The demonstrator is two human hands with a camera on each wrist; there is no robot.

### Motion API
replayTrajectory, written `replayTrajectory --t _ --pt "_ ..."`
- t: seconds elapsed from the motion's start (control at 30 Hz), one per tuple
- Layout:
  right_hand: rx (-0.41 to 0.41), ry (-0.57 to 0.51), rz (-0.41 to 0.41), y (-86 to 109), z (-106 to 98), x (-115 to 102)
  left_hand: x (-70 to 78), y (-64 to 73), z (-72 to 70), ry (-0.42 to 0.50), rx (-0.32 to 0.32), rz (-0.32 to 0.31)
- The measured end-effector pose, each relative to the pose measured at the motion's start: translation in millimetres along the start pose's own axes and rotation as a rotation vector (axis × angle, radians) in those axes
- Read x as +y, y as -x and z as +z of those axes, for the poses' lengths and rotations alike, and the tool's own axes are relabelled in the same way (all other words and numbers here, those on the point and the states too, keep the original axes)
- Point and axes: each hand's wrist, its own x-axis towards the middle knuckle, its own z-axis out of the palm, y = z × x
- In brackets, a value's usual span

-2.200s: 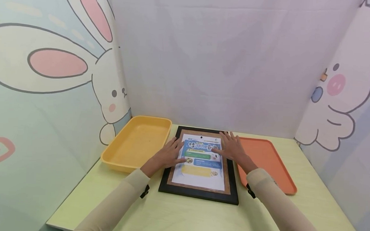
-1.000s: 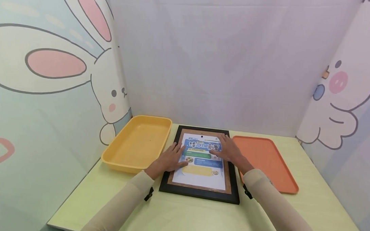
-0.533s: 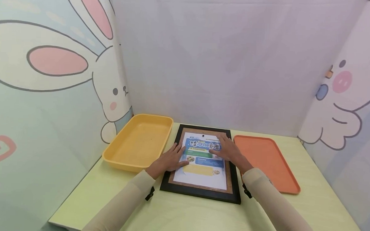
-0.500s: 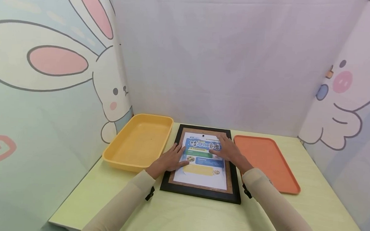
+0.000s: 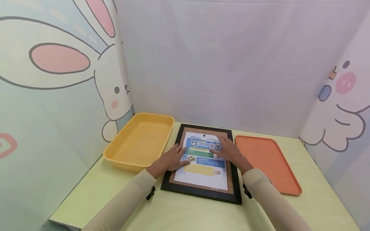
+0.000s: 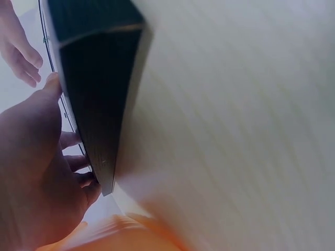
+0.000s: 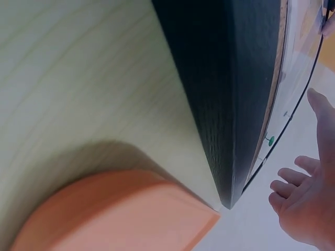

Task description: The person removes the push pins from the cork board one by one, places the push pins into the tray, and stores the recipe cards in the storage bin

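Observation:
A poster with blue headings and Chinese lettering [image 5: 201, 180] lies on a brown cork board with a black frame [image 5: 200, 194], flat on the table. A dark round pin [image 5: 204, 135] sits at the poster's top, and a green push pin [image 7: 271, 140] shows in the right wrist view. My left hand [image 5: 169, 159] rests on the board's left side, fingers fairly straight, thumb over the poster. Over the upper right part is my right hand [image 5: 231, 151], fingers loosely extended and holding nothing; I cannot tell whether it touches the sheet.
A yellow tray [image 5: 138, 141] stands left of the board, near the back curtain [image 5: 211, 62]. On the right lies a shallow orange tray [image 5: 269, 162], close to the frame. Walls with cartoon animals border both sides of the pale wooden table [image 5: 181, 217].
From 2.2 to 1.0 seconds ago, my left hand shifted slightly right and down, and my right hand slightly left. Since then both have stayed nearly still while the head view drifted a little.

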Motion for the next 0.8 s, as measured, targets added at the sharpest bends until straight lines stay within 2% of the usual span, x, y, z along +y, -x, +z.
replayTrajectory --t 0.3,0.6,0.8 --pt "-0.001 -0.031 0.029 -6.4 4 -1 0.5 1.2 -3.1 -0.013 -0.006 0.007" --pt "-0.060 -0.013 0.068 -12.2 6 -7 -1.2 -1.3 -1.4 -0.006 -0.007 -0.003" --pt "-0.079 -0.007 0.066 -15.8 10 -7 -0.2 -2.6 -1.6 -0.004 -0.014 -0.006"
